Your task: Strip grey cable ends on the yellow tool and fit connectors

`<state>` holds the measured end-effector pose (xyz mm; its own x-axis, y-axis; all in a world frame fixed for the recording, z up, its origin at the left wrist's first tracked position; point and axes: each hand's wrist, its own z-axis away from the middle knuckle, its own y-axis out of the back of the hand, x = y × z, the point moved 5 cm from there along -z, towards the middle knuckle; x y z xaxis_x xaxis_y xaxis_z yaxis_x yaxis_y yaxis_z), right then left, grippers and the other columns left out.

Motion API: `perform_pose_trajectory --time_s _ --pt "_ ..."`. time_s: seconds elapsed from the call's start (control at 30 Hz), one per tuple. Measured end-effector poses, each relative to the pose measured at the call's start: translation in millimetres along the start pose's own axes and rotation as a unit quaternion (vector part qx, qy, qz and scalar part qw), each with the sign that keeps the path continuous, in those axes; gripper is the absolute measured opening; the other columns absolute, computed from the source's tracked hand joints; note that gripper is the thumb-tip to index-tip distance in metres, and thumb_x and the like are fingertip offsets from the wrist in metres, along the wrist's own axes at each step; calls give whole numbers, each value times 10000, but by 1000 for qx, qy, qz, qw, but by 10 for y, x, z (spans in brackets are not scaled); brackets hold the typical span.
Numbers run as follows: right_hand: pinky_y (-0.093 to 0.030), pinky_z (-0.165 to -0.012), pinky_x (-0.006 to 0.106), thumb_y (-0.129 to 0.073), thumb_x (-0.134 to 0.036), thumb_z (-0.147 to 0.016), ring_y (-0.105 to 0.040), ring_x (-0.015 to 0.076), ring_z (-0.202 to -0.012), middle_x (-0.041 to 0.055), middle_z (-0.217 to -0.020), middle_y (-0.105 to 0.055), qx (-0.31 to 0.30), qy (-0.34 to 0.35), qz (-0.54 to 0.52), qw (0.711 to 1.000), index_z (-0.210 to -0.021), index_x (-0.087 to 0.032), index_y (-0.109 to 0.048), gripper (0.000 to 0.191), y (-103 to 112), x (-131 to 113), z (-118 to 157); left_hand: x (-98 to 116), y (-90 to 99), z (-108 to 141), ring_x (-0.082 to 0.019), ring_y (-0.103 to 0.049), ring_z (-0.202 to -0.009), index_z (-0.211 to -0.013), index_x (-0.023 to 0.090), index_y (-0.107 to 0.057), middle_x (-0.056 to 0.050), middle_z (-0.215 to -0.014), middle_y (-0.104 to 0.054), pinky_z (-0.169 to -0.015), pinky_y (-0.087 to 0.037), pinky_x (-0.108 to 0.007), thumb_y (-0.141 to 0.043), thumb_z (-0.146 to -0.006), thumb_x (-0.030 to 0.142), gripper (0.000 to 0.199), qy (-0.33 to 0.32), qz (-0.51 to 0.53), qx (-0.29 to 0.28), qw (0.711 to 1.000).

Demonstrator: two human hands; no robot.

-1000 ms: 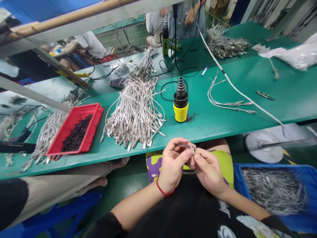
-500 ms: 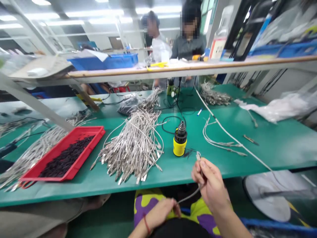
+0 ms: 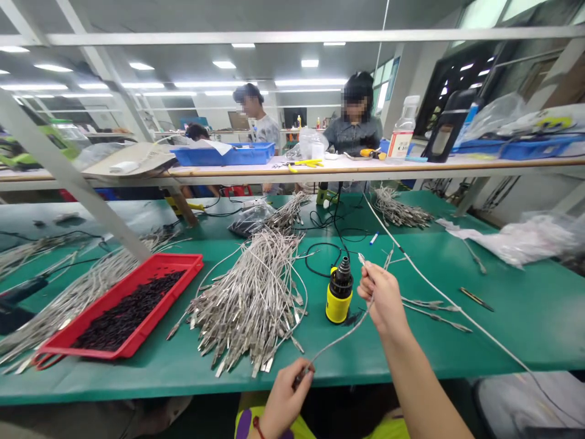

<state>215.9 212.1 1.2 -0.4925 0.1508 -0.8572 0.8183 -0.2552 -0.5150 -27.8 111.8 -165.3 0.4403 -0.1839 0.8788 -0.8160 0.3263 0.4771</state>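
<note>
My right hand [image 3: 380, 294] pinches a grey cable [image 3: 340, 339] close to one end, and a small pale tip sticks up above the fingers. The cable sags from there to my left hand [image 3: 289, 385], whose fingers are closed around its other end at the table's front edge. What that end looks like is mostly hidden. Just left of my right hand a yellow and black hot-air gun [image 3: 339, 299] stands upright, its metal nozzle pointing up. Farther left lies a big pile of grey cables with metal plugs [image 3: 249, 299].
A red tray [image 3: 195, 263] of small black pieces stands at left, beside more cables [image 3: 86, 283]. Several loose cables [image 3: 434, 305] and a thin pen-like tool [image 3: 476, 299] lie at right. A shelf [image 3: 256, 177] crosses above the table; two people [image 3: 354, 125] work behind it.
Both hands have risen; my left hand has come up from my lap to the table edge, cable still between them. My right hand has moved farther over the table. The view has tilted up.
</note>
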Motion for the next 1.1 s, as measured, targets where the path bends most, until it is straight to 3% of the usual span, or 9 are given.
perform_pose_trajectory --time_s 0.17,0.37,0.7,1.1 --pt "-195 -369 166 -796 -469 -809 -180 39 -434 -108 -484 -299 -2 -13 6 1000 -687 -177 -585 381 0 60 -14 -128 -8 -215 -230 -614 -807 -989 214 -768 -57 -871 -720 -804 -475 -320 -459 -969 622 512 -21 2 -49 999" --pt "-198 -370 166 -785 -454 -822 -187 37 -432 -108 -484 -301 -2 -17 12 1000 -684 -178 -580 371 -45 120 10 -191 -33 -261 -207 -623 -729 -1100 226 -778 -30 -737 -695 -766 -491 -305 -373 -1004 618 572 -25 4 -99 995" --pt "-191 -388 174 -772 -458 -833 -176 39 -443 -109 -478 -297 -4 -19 23 1000 -664 -175 -570 387 -70 149 25 -234 -33 -239 -263 -673 -1057 -1102 273 -786 -39 -1096 -782 -980 -479 -345 -456 -1006 545 438 -14 5 -91 996" --pt "-177 -384 184 -781 -463 -820 -174 40 -441 -106 -479 -279 12 -10 34 999 -643 -178 -578 392 -56 162 -6 -346 -80 -253 -259 -687 -1001 -1094 242 -789 -66 -1060 -791 -919 -511 -326 -463 -1002 563 467 -21 8 -81 996"
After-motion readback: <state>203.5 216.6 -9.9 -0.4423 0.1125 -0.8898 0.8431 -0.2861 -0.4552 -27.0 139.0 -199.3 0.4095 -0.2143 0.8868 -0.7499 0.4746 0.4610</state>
